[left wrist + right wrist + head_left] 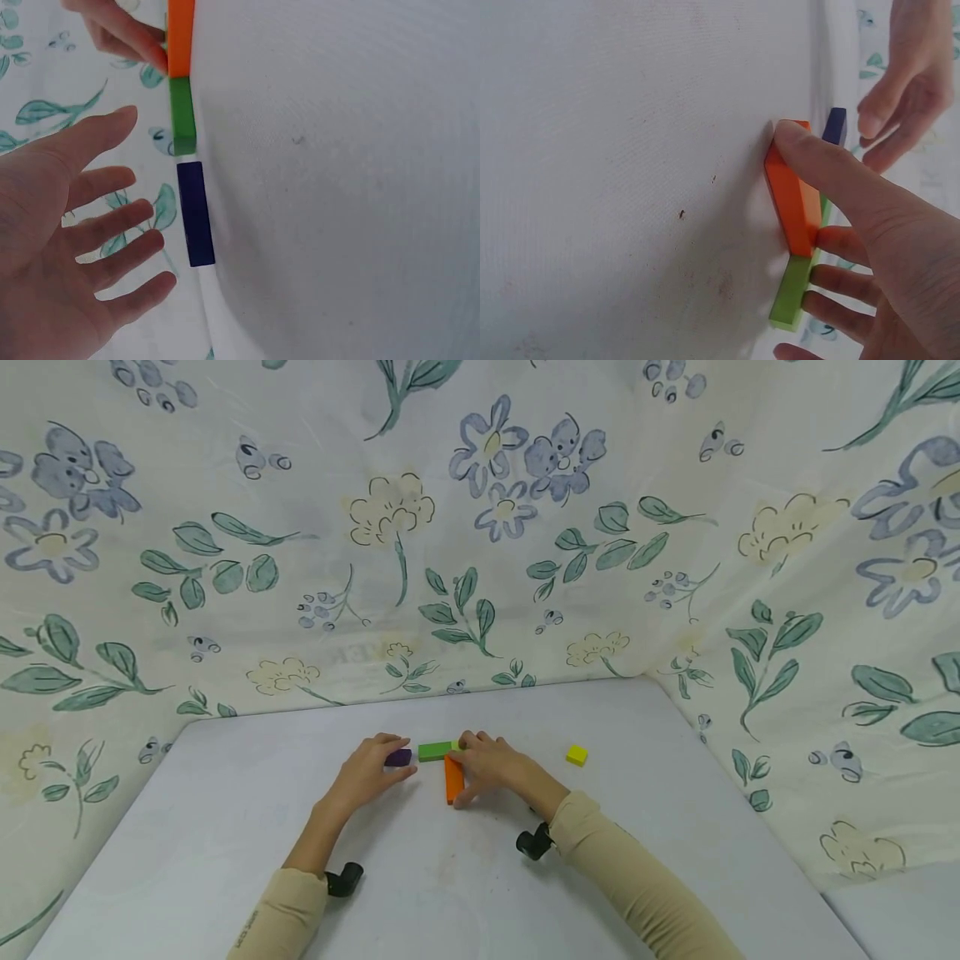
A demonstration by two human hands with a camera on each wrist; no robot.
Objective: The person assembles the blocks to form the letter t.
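Note:
My left hand [369, 771] is beside a dark purple block [398, 757]; its fingers are spread and apart from the block in the left wrist view. My right hand [491, 763] pinches an orange block [793, 196] lengthwise, with the thumb at one end and the index finger at the other. A green block [435, 752] lies between the purple and orange ones, a small gap separating it from the purple block. At the orange block's far end sits a light green block [789, 296], partly hidden by the right fingers in the head view.
A small yellow block [577, 755] lies apart to the right on the white table [645, 827]. Floral sheeting [480, 552] rises along the table's back and sides. Black wrist cameras [534, 842] hang at both sleeves.

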